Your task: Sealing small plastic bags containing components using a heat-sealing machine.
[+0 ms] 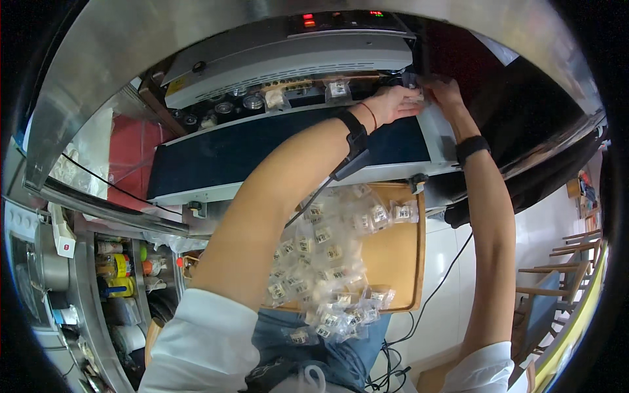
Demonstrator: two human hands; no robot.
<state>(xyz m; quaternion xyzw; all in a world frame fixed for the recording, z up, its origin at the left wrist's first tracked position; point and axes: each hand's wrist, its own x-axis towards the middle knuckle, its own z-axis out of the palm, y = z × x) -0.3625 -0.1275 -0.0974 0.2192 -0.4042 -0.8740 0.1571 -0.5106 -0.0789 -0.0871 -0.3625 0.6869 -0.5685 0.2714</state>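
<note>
At the right end of a band sealing machine (282, 65), my two hands meet over its dark conveyor belt (262, 144). Between them is a small clear plastic packet (410, 80), partly covered by fingers. My left hand (392, 105) is closed with its fingertips against the packet's lower part. My right hand (443, 92) closes on its right side; the fingertips are dim and partly hidden. Further left, a labelled packet (338, 92) hangs upright along the sealer, and another packet (276, 100) with pale contents is beyond it.
Below the belt, a wooden tray (393, 255) bears a heap of labelled clear packets (321, 262), some spilling onto my lap. Shelves with jars (118, 275) stand at lower left. Chairs (550, 288) are at right, and a black cable (439, 295) crosses the floor.
</note>
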